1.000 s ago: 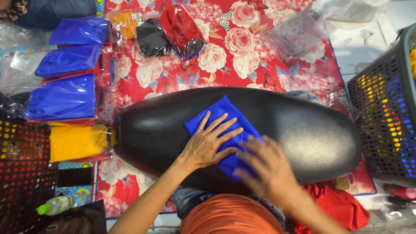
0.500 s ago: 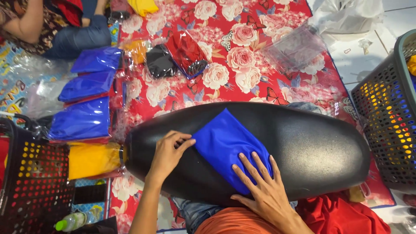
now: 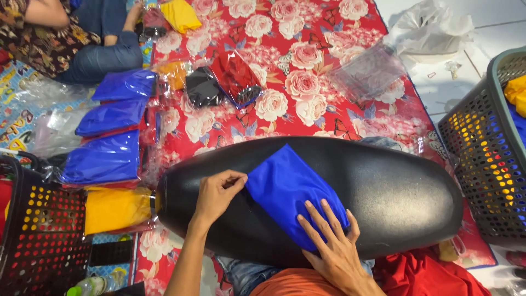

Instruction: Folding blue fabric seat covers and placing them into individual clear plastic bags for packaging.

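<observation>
The folded blue cloth (image 3: 293,194) lies on the black seat-shaped board (image 3: 394,192), its long axis running from far-left to near-right. Your left hand (image 3: 215,194) pinches its far-left corner — your right hand (image 3: 334,249) rests flat, fingers spread, on the near-right end.
</observation>
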